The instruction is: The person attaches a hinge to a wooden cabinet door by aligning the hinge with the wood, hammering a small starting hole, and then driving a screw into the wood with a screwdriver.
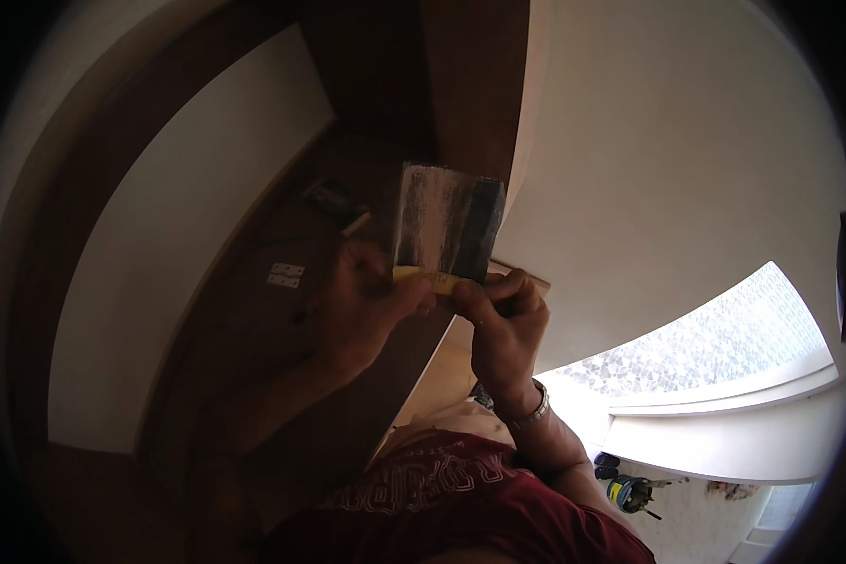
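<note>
A square, smudged, shiny panel (pixel 446 211) with a yellow strip (pixel 437 279) along its lower edge is held upright at the centre. My left hand (pixel 362 315) is closed on the strip's left end, thumb across its front. My right hand (pixel 503 334) is closed on the right end. On the dark wooden surface (pixel 244 357) behind and left lie a white hinge-like piece (pixel 285 274) and a small dark object (pixel 334 202), too dim to name.
A white panel (pixel 155 235) framed in dark wood curves along the left. A white wall (pixel 677 160) rises at the right above a bright, patterned window (pixel 714 329). At lower right a power tool or similar device (pixel 630 493) sits on a pale surface.
</note>
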Demonstrator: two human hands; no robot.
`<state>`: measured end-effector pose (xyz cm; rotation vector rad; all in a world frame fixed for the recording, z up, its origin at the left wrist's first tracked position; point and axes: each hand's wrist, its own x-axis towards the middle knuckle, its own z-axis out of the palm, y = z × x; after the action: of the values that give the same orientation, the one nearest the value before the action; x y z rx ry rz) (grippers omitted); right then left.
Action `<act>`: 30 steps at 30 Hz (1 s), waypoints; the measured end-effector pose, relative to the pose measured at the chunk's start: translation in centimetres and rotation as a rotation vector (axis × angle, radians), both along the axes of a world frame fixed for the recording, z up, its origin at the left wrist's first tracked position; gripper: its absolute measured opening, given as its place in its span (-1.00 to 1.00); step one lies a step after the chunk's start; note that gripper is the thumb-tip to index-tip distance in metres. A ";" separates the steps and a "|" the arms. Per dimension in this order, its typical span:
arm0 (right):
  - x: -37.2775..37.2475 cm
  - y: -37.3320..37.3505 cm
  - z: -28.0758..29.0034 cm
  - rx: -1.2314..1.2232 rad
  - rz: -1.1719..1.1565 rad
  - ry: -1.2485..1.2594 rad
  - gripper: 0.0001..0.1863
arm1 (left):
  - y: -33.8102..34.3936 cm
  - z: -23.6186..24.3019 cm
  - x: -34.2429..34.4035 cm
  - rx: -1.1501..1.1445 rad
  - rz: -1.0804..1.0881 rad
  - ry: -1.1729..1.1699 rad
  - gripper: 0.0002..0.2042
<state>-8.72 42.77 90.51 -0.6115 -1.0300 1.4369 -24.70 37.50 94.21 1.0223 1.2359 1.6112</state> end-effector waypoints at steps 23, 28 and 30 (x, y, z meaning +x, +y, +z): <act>0.8 3.0 -0.9 0.185 0.160 -0.378 -0.80 | 1.5 1.5 -1.2 -0.167 -0.149 0.298 -0.76; 1.4 2.8 -0.9 0.154 0.131 -0.435 -0.81 | 1.8 0.4 -2.7 -0.177 -0.286 0.259 -0.78; 1.0 2.2 -1.2 0.112 0.144 -0.349 -0.81 | 1.6 0.0 -3.1 -0.168 -0.294 0.354 -0.80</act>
<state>-7.68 44.98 89.28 -0.7344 -1.4440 1.4142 -27.81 39.15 94.20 1.3486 1.3512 1.1137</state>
